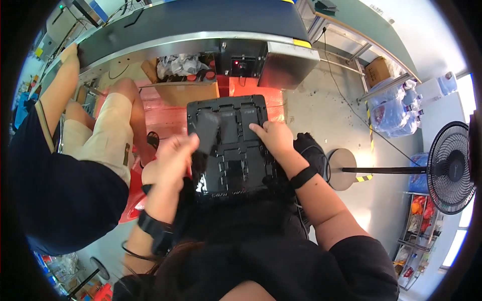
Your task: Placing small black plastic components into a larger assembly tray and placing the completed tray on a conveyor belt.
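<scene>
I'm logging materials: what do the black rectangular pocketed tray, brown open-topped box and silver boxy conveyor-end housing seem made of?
Black rectangular pocketed tray: likely moulded plastic, glossy; bright highlights and raised ridges.
Brown open-topped box: probably cardboard, matte; plain tan wall.
Silver boxy conveyor-end housing: apparently sheet metal, satin; flat faces, soft reflections. Alloy can't be told.

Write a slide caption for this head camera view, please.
Left hand holding a blurred dark piece over a black tray, right hand at the tray's right side, conveyor belt beyond.
</scene>
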`<state>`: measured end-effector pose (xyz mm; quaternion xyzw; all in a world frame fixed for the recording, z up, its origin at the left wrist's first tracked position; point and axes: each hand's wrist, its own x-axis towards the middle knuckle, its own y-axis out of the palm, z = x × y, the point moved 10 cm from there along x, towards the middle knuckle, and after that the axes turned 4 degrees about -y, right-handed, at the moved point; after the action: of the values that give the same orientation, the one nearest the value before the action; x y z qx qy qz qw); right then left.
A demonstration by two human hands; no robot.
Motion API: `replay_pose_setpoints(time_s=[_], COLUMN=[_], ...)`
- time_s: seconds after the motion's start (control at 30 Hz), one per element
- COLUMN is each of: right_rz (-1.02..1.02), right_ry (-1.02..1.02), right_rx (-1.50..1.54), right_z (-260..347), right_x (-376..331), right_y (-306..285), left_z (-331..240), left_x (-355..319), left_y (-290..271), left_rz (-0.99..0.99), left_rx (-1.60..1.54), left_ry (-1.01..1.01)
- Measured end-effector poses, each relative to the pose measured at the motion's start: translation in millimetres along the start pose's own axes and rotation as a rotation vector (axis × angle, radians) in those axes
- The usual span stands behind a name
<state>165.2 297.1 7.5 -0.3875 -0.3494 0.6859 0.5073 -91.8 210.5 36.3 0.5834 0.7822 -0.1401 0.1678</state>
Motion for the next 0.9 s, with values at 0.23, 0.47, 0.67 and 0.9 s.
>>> replay_pose_setpoints(time_s=[0.23,0.47,0.67,0.9], right_rz=[-0.066,-0.035,-0.007,0.224], right_ry=[-0.038,-0.012,0.012,-0.303], right_rx=[-0.016,0.003,-0.024,-0.017], right_z=[8.1,3.2,0.0,3.4], right_x=[-5.9,-10.2,-1.4,24.4], right_y=[1.0,7.0,4.5,8.3], left_z=[57.9,60.5,48.2,60.9], left_x=[-57.0,-65.1,-59.1,-65.5], left_y=[-14.0,-5.5,1.8,-20.8], left_rz=[-0.202,-0.075,-0.124,-0.210], left_rx=[0.484,0.843,0.972,0.659], left_ry=[0.113,0.089,0.211,0.447])
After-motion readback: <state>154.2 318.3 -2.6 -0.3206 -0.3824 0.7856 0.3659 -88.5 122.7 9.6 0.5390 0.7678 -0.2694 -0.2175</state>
